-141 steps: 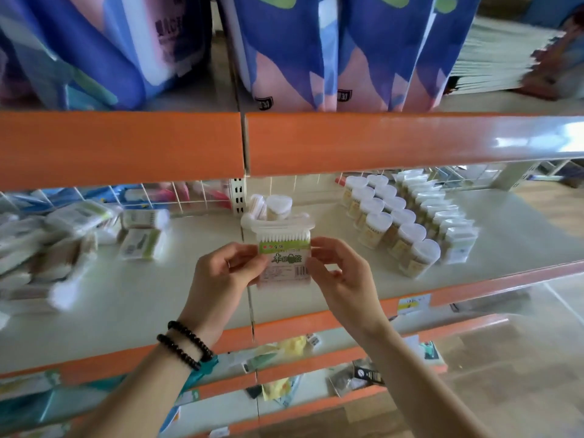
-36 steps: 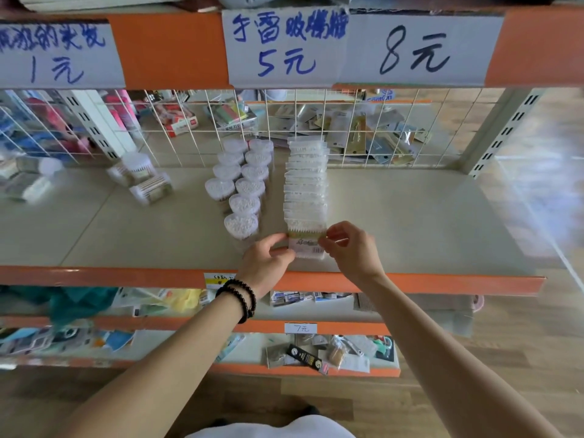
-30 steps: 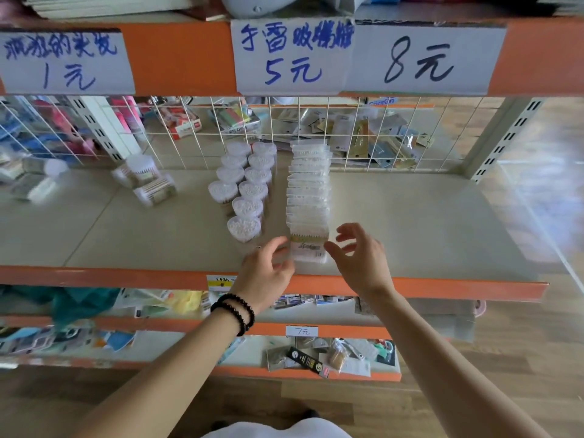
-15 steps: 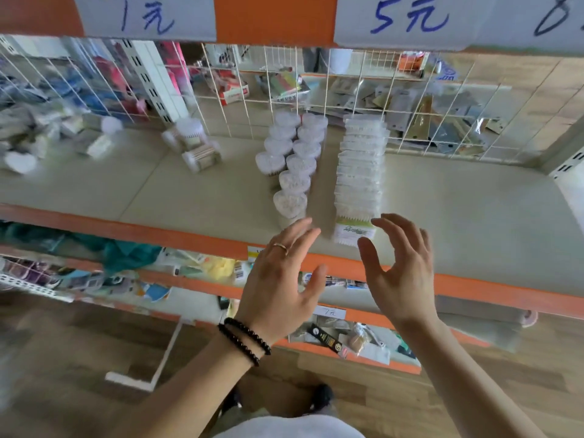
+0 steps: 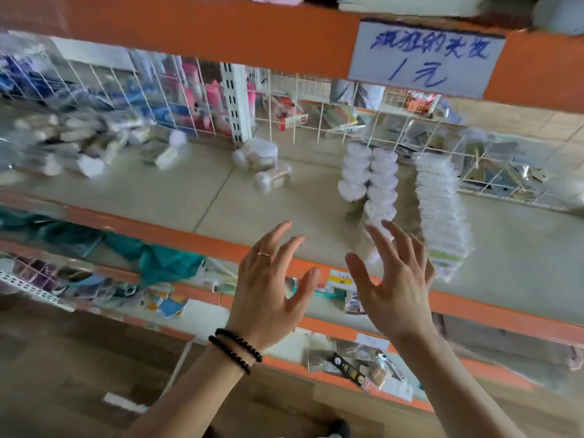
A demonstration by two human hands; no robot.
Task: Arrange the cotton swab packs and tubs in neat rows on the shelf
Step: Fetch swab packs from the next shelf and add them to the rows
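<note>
Cotton swab stock on the shelf (image 5: pixel 177 197) is lying in three conditions. Largest, well off to the left of both hands, a loose heap of packs (image 5: pixel 60 150) is sitting unsorted and too blurred for a count. Ahead of the hands and slightly left, a few stray tubs (image 5: pixel 264 167) are lying out of line, at least one tipped on its side. Just beyond the right hand's fingertips, the double row of tubs (image 5: pixel 376 181) and, further right, the single row of flat packs (image 5: pixel 439 210) are running straight back to the wire grille. The left hand (image 5: pixel 268 289) and right hand (image 5: pixel 392 286) are hovering side by side in front of the shelf edge, fingers spread wide and holding nothing. A second ago both were pinching the front pack of that flat row; that pack is now standing released at the row's near end, and the view is swinging left. Judgement: that placement is complete, the two rows are in order, and the strays and heap remain outstanding, most likely next.
</note>
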